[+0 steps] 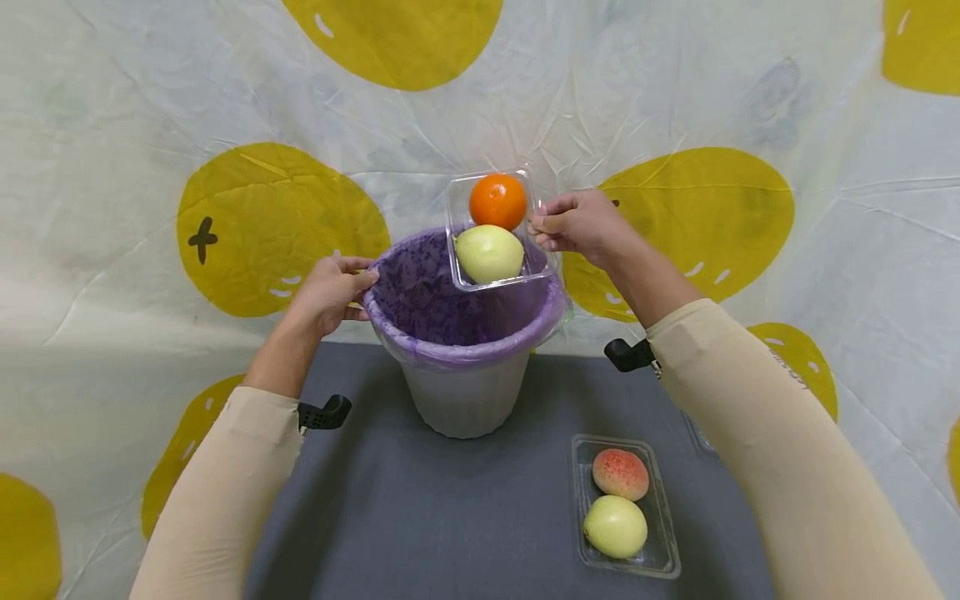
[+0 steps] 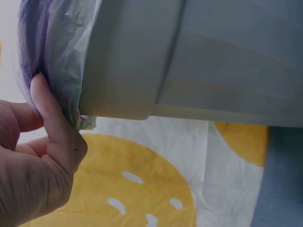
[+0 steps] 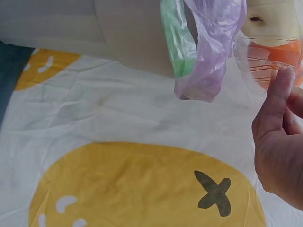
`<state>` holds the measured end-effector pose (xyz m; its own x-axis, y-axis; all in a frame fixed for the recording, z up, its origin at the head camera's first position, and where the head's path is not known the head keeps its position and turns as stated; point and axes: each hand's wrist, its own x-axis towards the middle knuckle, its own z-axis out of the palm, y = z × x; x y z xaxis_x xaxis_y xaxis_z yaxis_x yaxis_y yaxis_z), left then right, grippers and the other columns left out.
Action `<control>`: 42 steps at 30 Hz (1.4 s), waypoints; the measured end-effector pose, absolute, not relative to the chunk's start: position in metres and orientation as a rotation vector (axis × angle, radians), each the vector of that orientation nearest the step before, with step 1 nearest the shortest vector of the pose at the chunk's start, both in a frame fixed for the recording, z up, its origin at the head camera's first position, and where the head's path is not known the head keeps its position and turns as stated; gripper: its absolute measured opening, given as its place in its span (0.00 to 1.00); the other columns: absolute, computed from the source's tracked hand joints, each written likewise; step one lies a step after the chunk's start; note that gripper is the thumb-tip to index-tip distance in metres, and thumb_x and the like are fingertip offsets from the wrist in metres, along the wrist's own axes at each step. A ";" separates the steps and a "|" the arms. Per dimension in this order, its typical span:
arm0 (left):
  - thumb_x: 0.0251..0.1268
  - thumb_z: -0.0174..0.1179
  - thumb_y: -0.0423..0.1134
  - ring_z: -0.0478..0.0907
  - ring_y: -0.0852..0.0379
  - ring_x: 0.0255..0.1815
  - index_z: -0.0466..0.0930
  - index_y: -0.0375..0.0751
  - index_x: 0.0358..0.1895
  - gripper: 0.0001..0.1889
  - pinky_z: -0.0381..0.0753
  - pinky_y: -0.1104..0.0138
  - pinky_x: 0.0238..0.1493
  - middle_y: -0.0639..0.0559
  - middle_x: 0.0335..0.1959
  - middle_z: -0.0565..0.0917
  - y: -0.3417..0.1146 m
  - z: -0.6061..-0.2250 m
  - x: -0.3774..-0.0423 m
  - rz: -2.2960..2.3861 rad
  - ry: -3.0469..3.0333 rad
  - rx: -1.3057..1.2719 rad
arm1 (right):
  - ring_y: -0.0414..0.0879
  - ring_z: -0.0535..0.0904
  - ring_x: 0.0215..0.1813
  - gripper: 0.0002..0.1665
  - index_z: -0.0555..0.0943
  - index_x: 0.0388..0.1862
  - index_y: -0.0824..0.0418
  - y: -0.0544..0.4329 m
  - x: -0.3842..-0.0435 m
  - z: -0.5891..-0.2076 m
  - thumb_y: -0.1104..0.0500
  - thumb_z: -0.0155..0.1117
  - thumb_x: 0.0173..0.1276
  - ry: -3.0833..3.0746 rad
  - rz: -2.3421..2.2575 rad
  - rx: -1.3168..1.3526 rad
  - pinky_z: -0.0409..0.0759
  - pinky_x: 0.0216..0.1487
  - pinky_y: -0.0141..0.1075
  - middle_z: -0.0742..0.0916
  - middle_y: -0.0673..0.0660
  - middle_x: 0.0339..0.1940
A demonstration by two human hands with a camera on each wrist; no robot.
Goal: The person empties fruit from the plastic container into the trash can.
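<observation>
A pale grey trash bin [image 1: 467,396] stands upright, lined with a purple plastic bag [image 1: 416,300] folded over its rim. On the rim's left side my left hand [image 1: 330,296] grips bin and bag, the thumb on top; the left wrist view shows a finger [image 2: 45,97] against the folded bag. My right hand [image 1: 581,225] pinches the right edge of a clear plastic tray [image 1: 460,197], tilted above the bin's mouth. Inside that tray lie an orange [image 1: 497,198] and a pale yellow-green fruit [image 1: 489,254].
Another clear tray [image 1: 662,554] on the grey tabletop [image 1: 420,517] holds a peach [image 1: 621,474] and a second pale yellow-green fruit [image 1: 615,527]. My right sleeve partly hides a further clear container [image 1: 697,433]. Behind the table hangs a white cloth [image 1: 420,129] with yellow shapes.
</observation>
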<state>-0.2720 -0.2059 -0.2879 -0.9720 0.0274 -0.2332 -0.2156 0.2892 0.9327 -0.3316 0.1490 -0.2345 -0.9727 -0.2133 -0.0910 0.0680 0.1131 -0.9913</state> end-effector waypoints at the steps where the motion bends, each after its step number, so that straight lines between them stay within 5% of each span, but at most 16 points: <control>1: 0.83 0.52 0.40 0.78 0.59 0.29 0.67 0.39 0.78 0.26 0.86 0.68 0.29 0.48 0.48 0.78 -0.206 -0.288 -0.272 1.753 2.354 -0.180 | 0.44 0.79 0.23 0.04 0.84 0.37 0.69 0.148 -0.332 -0.235 0.67 0.66 0.73 2.174 -1.965 -0.151 0.85 0.29 0.28 0.86 0.56 0.28; 9: 0.82 0.52 0.39 0.78 0.60 0.27 0.68 0.39 0.77 0.25 0.86 0.68 0.28 0.47 0.48 0.79 -0.205 -0.289 -0.273 1.759 2.354 -0.178 | 0.43 0.83 0.24 0.07 0.84 0.45 0.73 0.147 -0.332 -0.238 0.68 0.65 0.73 2.165 -1.988 -0.169 0.86 0.29 0.29 0.88 0.57 0.30; 18: 0.83 0.52 0.40 0.78 0.60 0.28 0.66 0.39 0.78 0.26 0.86 0.68 0.29 0.46 0.51 0.77 -0.205 -0.289 -0.273 1.736 2.369 -0.160 | 0.44 0.85 0.25 0.06 0.87 0.34 0.66 0.148 -0.329 -0.238 0.69 0.66 0.72 2.129 -2.044 -0.167 0.87 0.29 0.30 0.89 0.56 0.30; 28: 0.83 0.52 0.40 0.78 0.59 0.28 0.68 0.39 0.77 0.25 0.86 0.68 0.28 0.48 0.47 0.79 -0.204 -0.288 -0.273 1.743 2.370 -0.160 | 0.44 0.87 0.26 0.13 0.85 0.50 0.75 0.153 -0.329 -0.242 0.67 0.68 0.71 2.177 -1.986 -0.208 0.87 0.31 0.31 0.91 0.56 0.31; 42: 0.83 0.52 0.39 0.78 0.61 0.27 0.67 0.40 0.78 0.25 0.86 0.69 0.28 0.46 0.48 0.76 -0.200 -0.289 -0.272 1.741 2.352 -0.140 | 0.43 0.85 0.24 0.12 0.87 0.49 0.74 0.153 -0.329 -0.251 0.68 0.69 0.70 2.282 -1.989 -0.304 0.88 0.31 0.32 0.92 0.52 0.34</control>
